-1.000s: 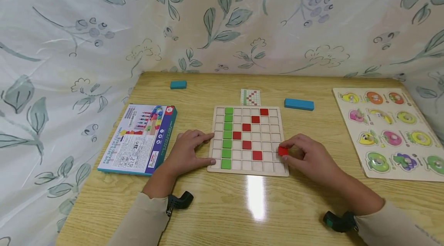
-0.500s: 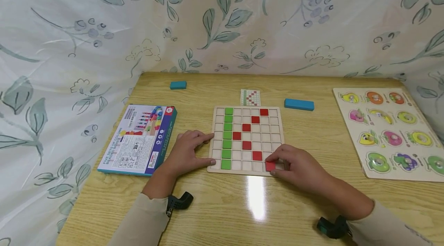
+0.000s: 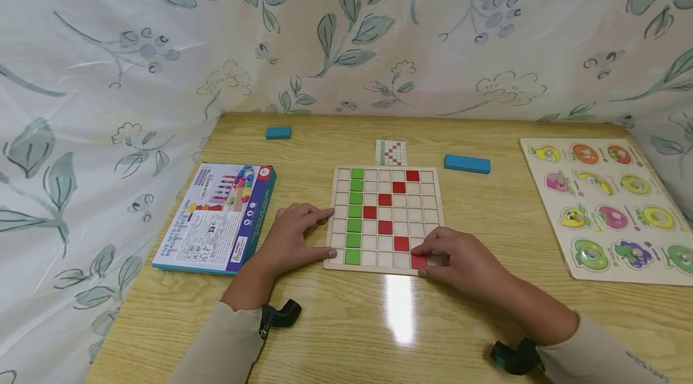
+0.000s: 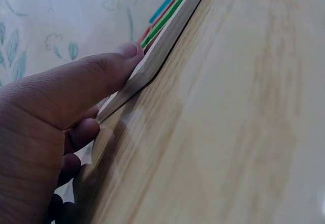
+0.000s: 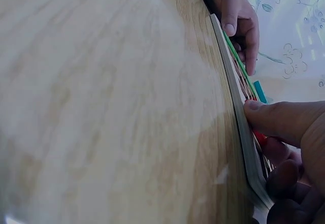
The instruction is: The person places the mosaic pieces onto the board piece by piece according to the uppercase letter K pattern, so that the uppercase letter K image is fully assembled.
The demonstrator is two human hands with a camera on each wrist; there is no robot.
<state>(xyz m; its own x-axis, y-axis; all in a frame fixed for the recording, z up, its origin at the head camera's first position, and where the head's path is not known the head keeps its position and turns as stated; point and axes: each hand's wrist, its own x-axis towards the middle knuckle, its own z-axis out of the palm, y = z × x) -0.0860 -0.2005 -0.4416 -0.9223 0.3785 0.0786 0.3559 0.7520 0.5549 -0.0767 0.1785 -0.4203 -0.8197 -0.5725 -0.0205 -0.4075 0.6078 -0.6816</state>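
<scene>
A wooden grid board [image 3: 384, 267] lies on the table, with a column of green tiles [image 3: 354, 210] and a diagonal zigzag of red tiles [image 3: 385, 199] in its cells. At the bottom row, my right hand [image 3: 465, 260] pinches a red tile [image 3: 418, 262] between thumb and fingers, over a cell near the right corner. Whether that tile is fully seated cannot be told. My left hand [image 3: 292, 236] rests at the board's left edge, its thumb [image 4: 111, 64] on the rim. Behind the board is a small pattern card [image 3: 391, 153] printed with green and red squares.
A boxed set [image 3: 216, 215] lies at the left. Two blue blocks stand at the back, a short one [image 3: 278, 133] and a longer one [image 3: 467, 164]. A fruit puzzle board [image 3: 606, 209] occupies the right side. A patterned cloth [image 3: 346, 29] hangs behind the table.
My right hand has carried the red tile left and down from the board's right edge to the bottom row. My left hand has stayed at the left edge.
</scene>
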